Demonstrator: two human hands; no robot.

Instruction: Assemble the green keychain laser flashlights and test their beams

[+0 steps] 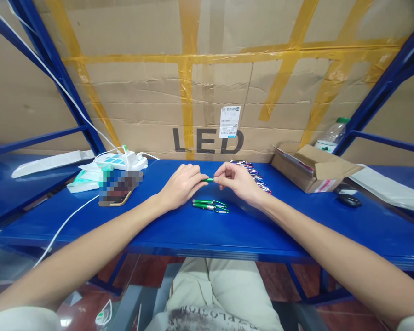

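On the blue table (179,232) lie two green tubes (203,207), left hand (184,185) and right hand (240,183) pinching a third tube (209,179)

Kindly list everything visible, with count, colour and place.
Held pen-like piece: one, green, centre
Loose pen-like pieces: two, green, front centre
Row of small pieces: several, multicoloured, back
Table: one, blue, centre
Phone: one, dark, left
Power strips: count unclear, white, left
Packets: several, white and green, left
Long packet: one, white, far left
Open box: one, brown, right
Bottle: one, clear, back right
Mouse: one, black, right
Sheet: one, white, far right
LED cardboard: one, brown, behind
Cables: several, white, left
Frame bars: several, blue, sides
Chair: one, grey, below
Left hand: one, bare, centre
Right hand: one, bare, centre
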